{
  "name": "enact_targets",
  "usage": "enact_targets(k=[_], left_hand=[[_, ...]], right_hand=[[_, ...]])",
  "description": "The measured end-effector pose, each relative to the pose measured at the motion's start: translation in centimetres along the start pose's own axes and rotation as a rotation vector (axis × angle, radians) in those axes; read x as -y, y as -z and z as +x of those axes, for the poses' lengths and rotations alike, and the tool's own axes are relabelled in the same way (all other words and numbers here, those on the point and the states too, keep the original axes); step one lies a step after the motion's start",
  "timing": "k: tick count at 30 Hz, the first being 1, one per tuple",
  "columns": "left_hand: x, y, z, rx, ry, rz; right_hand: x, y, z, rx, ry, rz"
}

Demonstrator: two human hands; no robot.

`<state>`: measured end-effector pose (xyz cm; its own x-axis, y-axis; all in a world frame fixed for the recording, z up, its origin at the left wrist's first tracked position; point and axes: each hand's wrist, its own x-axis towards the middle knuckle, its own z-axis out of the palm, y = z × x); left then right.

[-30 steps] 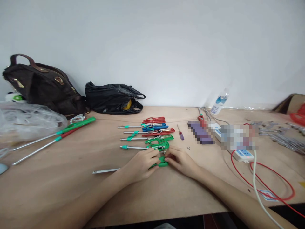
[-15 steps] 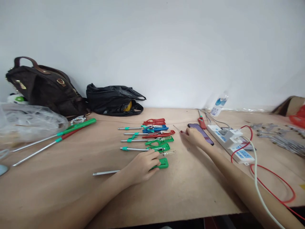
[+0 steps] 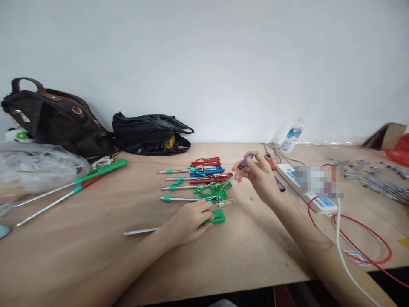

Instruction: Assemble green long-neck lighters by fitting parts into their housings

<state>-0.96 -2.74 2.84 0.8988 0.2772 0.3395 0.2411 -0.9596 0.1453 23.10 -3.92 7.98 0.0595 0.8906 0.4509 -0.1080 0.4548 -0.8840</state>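
Observation:
My left hand (image 3: pixel 190 221) is closed on a long-nosed lighter with a green handle (image 3: pixel 219 216), which lies on the table; its metal tube (image 3: pixel 140 231) sticks out to the left under my wrist. Raised over the table, my right hand (image 3: pixel 257 172) grips a screwdriver (image 3: pixel 244 163) with a red and purple handle. The screwdriver's shaft slants down and left toward the row of opened lighters. That row has a blue lighter (image 3: pixel 207 171), a red lighter (image 3: pixel 212 179) and a green lighter (image 3: pixel 209 192), with inner parts showing. Small screws (image 3: pixel 252 198) lie to the right.
A power strip (image 3: pixel 322 204) with white and red cables stands at the right, beside a phone (image 3: pixel 280 184) and a bottle (image 3: pixel 293 135). Loose metal parts (image 3: pixel 380 187) lie far right. A black plastic bag (image 3: pixel 150 134), a dark backpack (image 3: pixel 57 121) and two finished-looking lighters (image 3: pixel 102 171) occupy the left.
My right hand has lifted the screwdriver from beside the phone and turned its tip down to the left. My left hand has stayed on the green lighter.

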Motion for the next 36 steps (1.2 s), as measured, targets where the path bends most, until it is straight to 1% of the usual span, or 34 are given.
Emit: enact_targets(k=[1, 5, 10, 32, 36], left_hand=[[0.0, 0.0, 0.0, -0.002, 0.003, 0.000], [0.1, 0.1, -0.1, -0.008, -0.004, -0.002], [0.2, 0.2, -0.1, -0.007, -0.022, -0.005], [0.2, 0.1, -0.1, -0.020, -0.041, 0.007], [0.2, 0.1, -0.1, -0.020, -0.039, 0.004]], right_hand=[[-0.3, -0.6, -0.7, 0.051, -0.002, -0.014], [-1.7, -2.0, -3.0, 0.157, 0.033, -0.128], [-2.6, -2.4, -3.9, 0.246, 0.022, -0.211], [-2.9, -2.1, -3.9, 0.282, 0.021, -0.260], [-2.8, -2.1, -3.9, 0.294, 0.019, -0.301]])
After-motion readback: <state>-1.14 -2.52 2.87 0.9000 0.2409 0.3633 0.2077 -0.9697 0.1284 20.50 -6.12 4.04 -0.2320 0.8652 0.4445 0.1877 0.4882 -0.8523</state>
